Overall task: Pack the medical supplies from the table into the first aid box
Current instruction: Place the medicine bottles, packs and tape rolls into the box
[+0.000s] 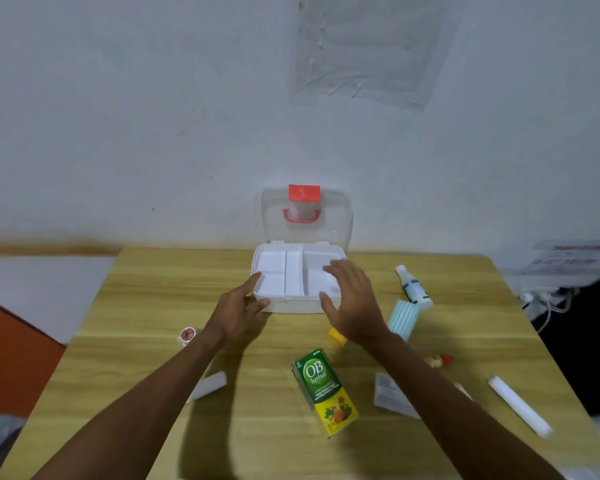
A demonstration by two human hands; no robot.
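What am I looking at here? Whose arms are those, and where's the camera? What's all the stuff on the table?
The camera sits on a person's head, looking down, so the arms are that person's own. The left hand touches the front left corner of a white first aid box; the right hand hovers open over its right side. Neither hand holds anything. The box's clear lid stands open against the wall, and its compartments look empty. On the wooden table lie supplies to pack: a green carton, a white bottle, a striped blue roll, a small yellow thing, a tape roll and a long white tube.
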